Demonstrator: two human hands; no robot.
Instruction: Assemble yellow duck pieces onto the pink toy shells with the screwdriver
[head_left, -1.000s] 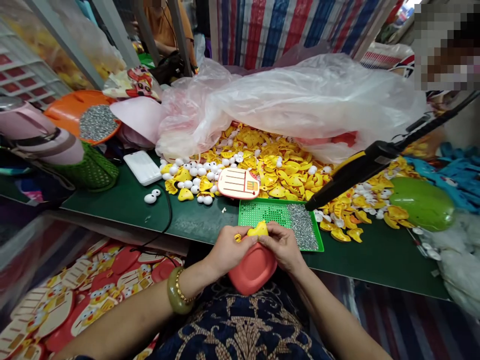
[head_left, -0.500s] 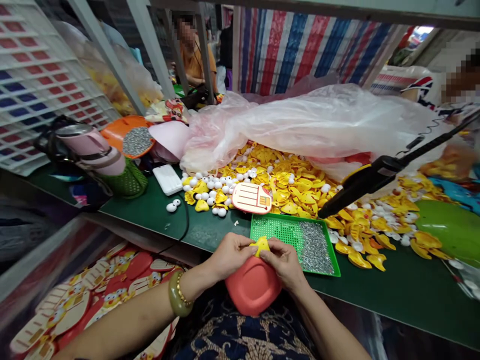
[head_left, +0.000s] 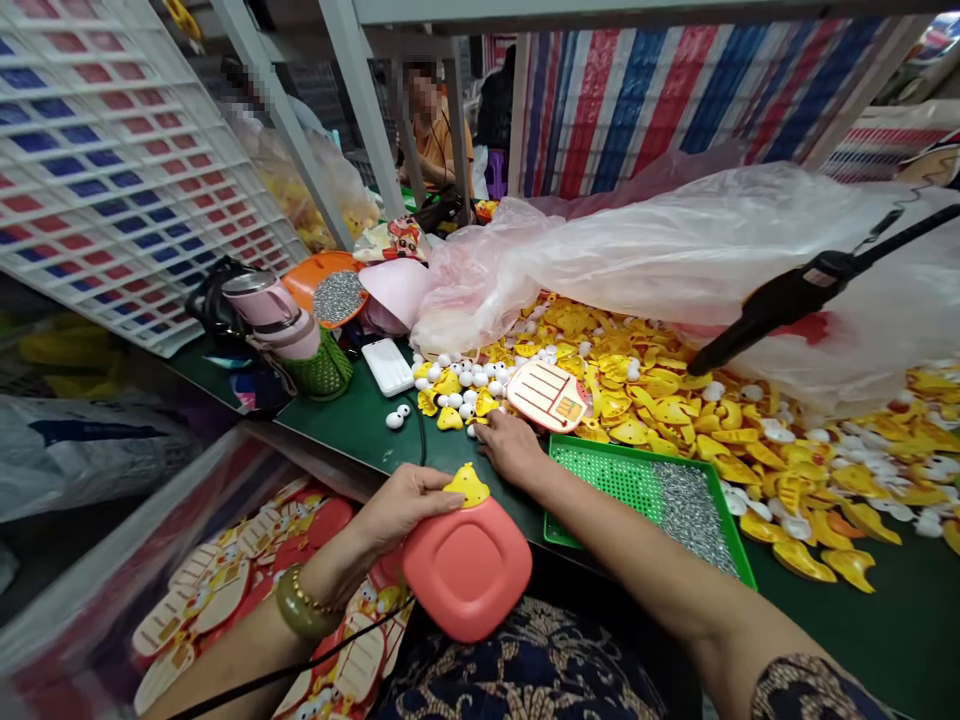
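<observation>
**Right hand leaving the coral shell, reaching into the loose parts**

Right hand is no longer pinching the yellow beak piece as it was half a second ago; it is now stretching out across the green surface, lying palm down with its fingers curling over the white eyeballs. Whether it is gripping one cannot be told. Left hand is closing on the top edge of the coral shell, thumb pressing beside the beak piece, and is holding it over the lap, just off the near edge of the surface.

A green tray is sitting just right of the reaching arm, its right half filling with small metal screws. An orange dish farther back is carrying another heap of screws. A green mesh basket is holding a pink tumbler that is leaning to the left. Yellow shell parts are spilling from under a clear plastic bag. Below the surface on the left, a bin is holding printed duck-face panels.

The coral shell is showing as a rounded square of smooth plastic with a raised inner square on its face, and the dotted yellow beak piece is sitting at its upper edge.
</observation>
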